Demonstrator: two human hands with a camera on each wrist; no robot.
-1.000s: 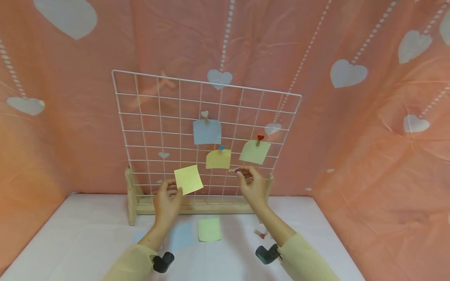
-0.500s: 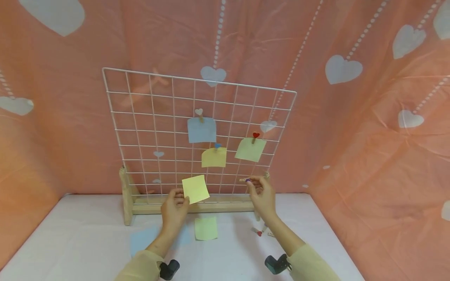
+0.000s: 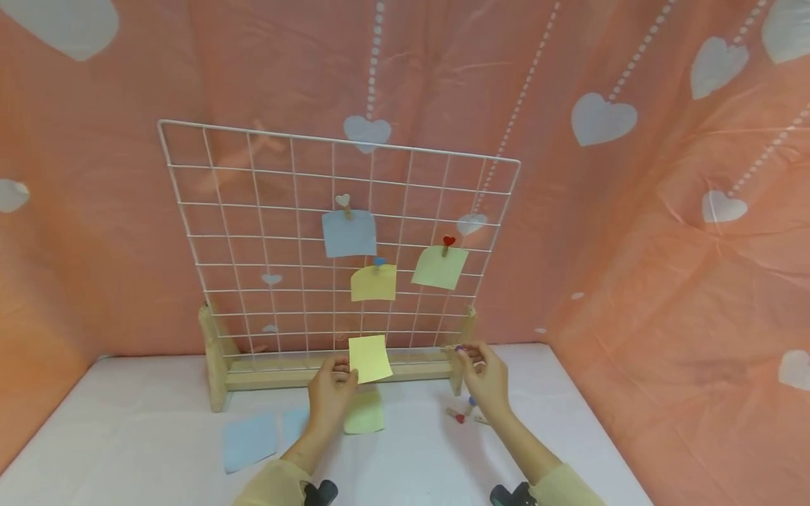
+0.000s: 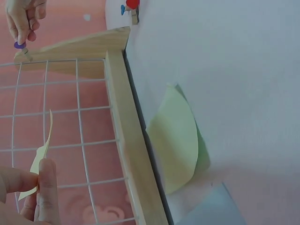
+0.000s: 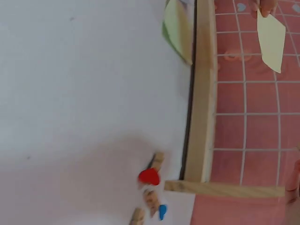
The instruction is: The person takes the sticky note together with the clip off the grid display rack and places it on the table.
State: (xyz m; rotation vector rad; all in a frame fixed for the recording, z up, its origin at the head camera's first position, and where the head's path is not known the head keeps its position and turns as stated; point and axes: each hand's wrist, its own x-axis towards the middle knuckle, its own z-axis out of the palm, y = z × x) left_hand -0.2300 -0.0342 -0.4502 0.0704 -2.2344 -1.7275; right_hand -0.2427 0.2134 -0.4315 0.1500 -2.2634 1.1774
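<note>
Between thumb and fingers, my left hand point(image 3: 332, 393) pinches a yellow sticky note point(image 3: 370, 358) by its left edge, held up in front of the grid's lower part. My right hand point(image 3: 487, 376) pinches a small wooden clothespin point(image 4: 23, 50) with a purple decoration, near the right end of the stand. The white wire grid point(image 3: 253, 232) leans back in its wooden base point(image 3: 272, 379). Clipped on it are a blue note point(image 3: 349, 234), a yellow note point(image 3: 373, 284) and a green note point(image 3: 440, 268), each under a heart-topped or coloured clothespin.
Blue notes point(image 3: 249, 443) and a green note point(image 3: 365, 413) lie on the white table before the stand. Several clothespins, one with a red heart point(image 5: 149, 176) and one with blue point(image 5: 162, 212), lie near the base's right end. A pink curtain hangs behind.
Both hands have moved down and to the right in the head view, still holding the yellow note and the clothespin. The view itself has shifted, so the grid appears further left.
</note>
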